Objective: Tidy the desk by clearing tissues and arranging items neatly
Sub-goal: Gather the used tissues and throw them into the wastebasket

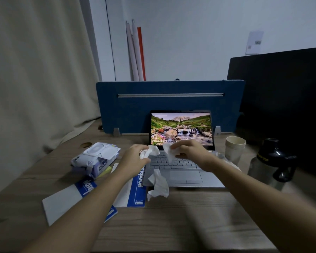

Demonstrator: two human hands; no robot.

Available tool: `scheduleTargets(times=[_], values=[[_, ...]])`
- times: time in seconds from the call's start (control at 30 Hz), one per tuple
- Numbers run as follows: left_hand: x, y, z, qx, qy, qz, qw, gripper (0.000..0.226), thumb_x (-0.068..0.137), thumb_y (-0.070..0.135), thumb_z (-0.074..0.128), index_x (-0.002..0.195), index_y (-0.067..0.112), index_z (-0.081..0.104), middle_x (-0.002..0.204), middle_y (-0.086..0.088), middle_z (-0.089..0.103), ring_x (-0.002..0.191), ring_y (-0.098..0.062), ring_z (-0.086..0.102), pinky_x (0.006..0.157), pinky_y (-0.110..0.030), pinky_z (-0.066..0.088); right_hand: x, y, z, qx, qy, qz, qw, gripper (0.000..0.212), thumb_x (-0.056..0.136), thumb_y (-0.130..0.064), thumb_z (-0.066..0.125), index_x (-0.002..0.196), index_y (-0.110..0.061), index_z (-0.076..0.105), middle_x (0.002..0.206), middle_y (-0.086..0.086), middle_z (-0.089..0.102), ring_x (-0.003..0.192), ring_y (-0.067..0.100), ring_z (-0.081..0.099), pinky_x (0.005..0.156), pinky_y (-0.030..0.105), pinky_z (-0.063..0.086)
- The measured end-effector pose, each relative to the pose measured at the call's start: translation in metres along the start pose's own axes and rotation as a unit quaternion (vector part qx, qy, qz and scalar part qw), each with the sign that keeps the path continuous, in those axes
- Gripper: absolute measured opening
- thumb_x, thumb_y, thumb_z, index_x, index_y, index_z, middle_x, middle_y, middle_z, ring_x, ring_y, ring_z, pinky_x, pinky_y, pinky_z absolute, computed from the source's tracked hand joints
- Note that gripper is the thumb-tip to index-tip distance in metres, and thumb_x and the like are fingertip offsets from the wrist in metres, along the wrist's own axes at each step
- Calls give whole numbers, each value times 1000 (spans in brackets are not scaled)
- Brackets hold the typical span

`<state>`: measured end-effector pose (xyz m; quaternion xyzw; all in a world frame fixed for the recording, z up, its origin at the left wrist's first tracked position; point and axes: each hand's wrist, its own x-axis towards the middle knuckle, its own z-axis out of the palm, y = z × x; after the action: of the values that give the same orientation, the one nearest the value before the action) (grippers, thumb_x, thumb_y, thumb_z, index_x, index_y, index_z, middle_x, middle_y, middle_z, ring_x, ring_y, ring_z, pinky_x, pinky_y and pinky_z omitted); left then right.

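Wood-grain desk [171,225] backed by a blue divider panel [170,105]. At the left lies a wet-wipe pack [96,158] beside two notebooks [75,198]. Over the open laptop [181,161], the left hand [135,157] clutches a crumpled tissue [150,151] in curled fingers, and the right hand [188,150] pinches a second tissue [169,150]. A third tissue [159,187] lies on the laptop's front edge. Paper cups [234,148] and a dark bottle [274,161] stand at the right.
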<state>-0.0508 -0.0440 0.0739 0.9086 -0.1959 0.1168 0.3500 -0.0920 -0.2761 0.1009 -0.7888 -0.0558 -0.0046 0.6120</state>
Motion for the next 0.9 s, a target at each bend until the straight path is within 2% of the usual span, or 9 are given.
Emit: scheduleTargets(times=[0.2,0.3,0.37,0.47,0.57,0.63,0.73,0.8,0.9], values=[[-1,20,7,-114,-22,-25,993,64,75,26,84,133,20,58,134,0,57,108,-13,55,80,-24,45,-11,-4,12,57,-40,-3,998,29,96,-2,43,109,-6,69,119,8,62,111,24,62,93,28,55],[-2,24,12,-146,-49,-40,987,74,69,32,87,135,21,56,132,-3,60,113,-22,59,94,-43,51,-13,0,16,99,-58,4,993,29,95,-2,44,115,-2,66,121,16,64,112,27,64,97,31,53],[-3,25,14,-144,-57,-38,987,76,67,36,88,135,23,55,128,-3,63,111,-24,61,94,-47,52,-13,2,17,135,-65,12,989,31,94,-1,42,116,1,64,117,18,67,109,30,65,99,35,52],[-4,25,17,-148,-49,-26,987,65,71,40,84,129,26,58,118,3,67,102,-18,63,87,-41,54,-13,4,20,164,-76,16,983,32,96,-4,35,111,2,64,105,15,68,99,27,65,96,37,51],[-4,23,19,-164,-34,-16,986,37,79,39,78,112,31,64,100,9,71,90,-13,66,76,-35,54,-13,6,20,184,-75,22,980,33,102,-17,30,102,-4,61,103,17,63,95,27,61,97,41,48],[-2,20,21,-165,-26,-11,986,22,85,32,73,105,27,67,95,7,71,88,-14,66,71,-32,51,-11,8,19,196,-67,30,978,33,103,-22,30,95,-7,58,100,17,64,91,26,63,96,41,49],[-3,16,23,-161,-30,-12,986,15,91,27,67,104,20,69,95,0,71,89,-18,65,72,-33,48,-8,14,15,196,-61,49,977,29,102,-28,32,88,-12,51,105,21,71,95,32,67,91,41,53],[-4,13,24,-162,-29,-8,986,4,92,24,65,91,24,69,84,-2,71,84,-23,65,68,-34,46,-6,18,10,175,-56,59,981,37,103,-40,31,87,-12,49,102,25,71,96,37,69,86,43,55],[-5,8,24,-153,-15,-15,988,8,91,20,64,85,24,67,80,-1,70,82,-24,65,65,-34,46,-5,27,-2,81,-1,59,995,42,102,-44,36,93,-7,54,95,23,71,86,34,70,83,49,57]])
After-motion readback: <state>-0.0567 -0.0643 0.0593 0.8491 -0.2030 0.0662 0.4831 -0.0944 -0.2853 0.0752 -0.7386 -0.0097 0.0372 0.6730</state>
